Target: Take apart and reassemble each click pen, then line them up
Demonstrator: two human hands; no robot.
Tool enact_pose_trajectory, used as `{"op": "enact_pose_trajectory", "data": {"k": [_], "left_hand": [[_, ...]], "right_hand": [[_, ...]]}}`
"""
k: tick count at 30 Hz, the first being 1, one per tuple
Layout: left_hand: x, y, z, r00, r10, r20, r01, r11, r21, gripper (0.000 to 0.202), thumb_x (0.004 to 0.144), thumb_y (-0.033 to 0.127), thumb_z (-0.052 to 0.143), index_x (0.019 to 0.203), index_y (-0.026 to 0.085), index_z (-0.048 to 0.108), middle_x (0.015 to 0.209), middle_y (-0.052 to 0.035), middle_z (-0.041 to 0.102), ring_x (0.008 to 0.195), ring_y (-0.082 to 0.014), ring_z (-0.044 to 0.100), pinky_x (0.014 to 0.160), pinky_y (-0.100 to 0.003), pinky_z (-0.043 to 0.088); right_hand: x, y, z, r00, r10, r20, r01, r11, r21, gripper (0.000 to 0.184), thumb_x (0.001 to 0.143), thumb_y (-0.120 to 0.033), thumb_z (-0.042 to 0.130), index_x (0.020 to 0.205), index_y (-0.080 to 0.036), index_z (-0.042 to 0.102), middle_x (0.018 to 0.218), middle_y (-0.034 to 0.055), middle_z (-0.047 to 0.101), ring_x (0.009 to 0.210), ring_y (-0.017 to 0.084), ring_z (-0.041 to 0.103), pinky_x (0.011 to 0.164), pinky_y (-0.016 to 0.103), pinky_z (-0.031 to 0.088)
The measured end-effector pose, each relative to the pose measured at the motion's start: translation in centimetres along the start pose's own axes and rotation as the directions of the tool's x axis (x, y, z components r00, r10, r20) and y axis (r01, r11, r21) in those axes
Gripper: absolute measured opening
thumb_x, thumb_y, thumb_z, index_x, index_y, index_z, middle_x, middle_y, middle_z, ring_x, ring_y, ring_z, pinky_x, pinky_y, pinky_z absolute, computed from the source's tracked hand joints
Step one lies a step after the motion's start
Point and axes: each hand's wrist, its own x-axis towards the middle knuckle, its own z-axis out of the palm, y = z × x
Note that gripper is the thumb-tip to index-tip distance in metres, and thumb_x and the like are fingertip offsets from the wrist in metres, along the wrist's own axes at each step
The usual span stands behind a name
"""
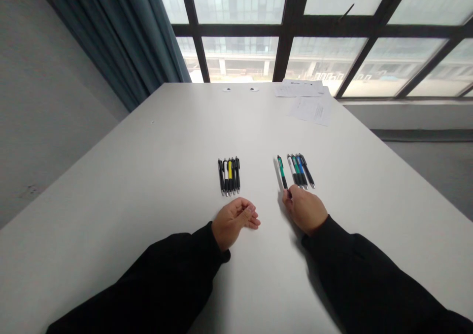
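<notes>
Two small groups of pens lie on a white table (pixel 166 186). The left group (pixel 229 176) holds several pens side by side, black, white and yellow among them. The right group (pixel 301 170) has white, green and blue pens. A teal pen (pixel 282 172) lies just left of that group, and my right hand (pixel 305 210) pinches its near tip with closed fingers. My left hand (pixel 234 220) rests on the table below the left group, its fingers curled loosely, holding nothing that I can see. Both arms wear black sleeves.
Loose sheets of paper (pixel 310 108) lie at the table's far right, near the window. Two small round marks (pixel 240 89) sit at the far edge. A dark curtain (pixel 129 43) hangs at the left of the window; the table's right edge drops to the floor.
</notes>
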Motion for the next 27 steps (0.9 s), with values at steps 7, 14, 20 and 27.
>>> {"op": "enact_pose_trajectory", "data": {"k": [7,14,20,27], "left_hand": [[-0.1,0.3,0.1,1.000,0.009,0.026,-0.010,0.999,0.034,0.056,0.065,0.061,0.077,0.079,0.011,0.056,0.070,-0.0031,0.064,0.061,-0.0152,0.067,0.058,-0.028,0.054],[-0.1,0.4,0.0,0.998,0.010,0.058,-0.013,0.999,0.044,0.055,0.066,0.061,0.076,0.079,0.011,0.057,0.070,-0.0028,0.064,0.061,-0.0148,0.066,0.057,-0.027,0.054],[0.0,0.2,-0.2,0.997,0.017,0.073,-0.020,0.999,0.046,0.049,0.071,0.057,0.075,0.079,0.012,0.057,0.070,-0.0031,0.064,0.060,-0.0143,0.066,0.056,-0.027,0.054],[0.0,0.4,-0.1,0.997,0.010,0.082,-0.014,0.999,0.050,0.051,0.070,0.059,0.074,0.078,0.012,0.057,0.069,-0.0028,0.064,0.058,-0.0143,0.065,0.055,-0.027,0.053]], "right_hand": [[0.4,0.4,-0.2,0.996,0.044,0.080,-0.039,0.998,-0.058,0.029,0.100,-0.033,0.039,0.085,-0.016,0.058,0.075,0.0102,0.071,0.063,0.021,0.068,0.051,0.029,0.026],[0.7,1.0,-0.3,0.992,0.092,0.087,-0.086,0.994,-0.068,0.031,0.101,-0.035,0.037,0.089,-0.015,0.058,0.078,0.0126,0.072,0.067,0.023,0.069,0.054,0.029,0.034],[0.6,1.1,-0.6,0.993,0.103,0.055,-0.101,0.994,-0.039,0.032,0.100,-0.035,0.039,0.089,-0.014,0.060,0.076,0.0137,0.071,0.065,0.023,0.068,0.055,0.029,0.034],[0.4,1.3,-0.2,0.998,0.068,-0.012,-0.068,0.998,-0.008,0.033,0.099,-0.037,0.042,0.081,-0.015,0.060,0.069,0.0106,0.069,0.056,0.019,0.062,0.053,0.029,0.027]]}}
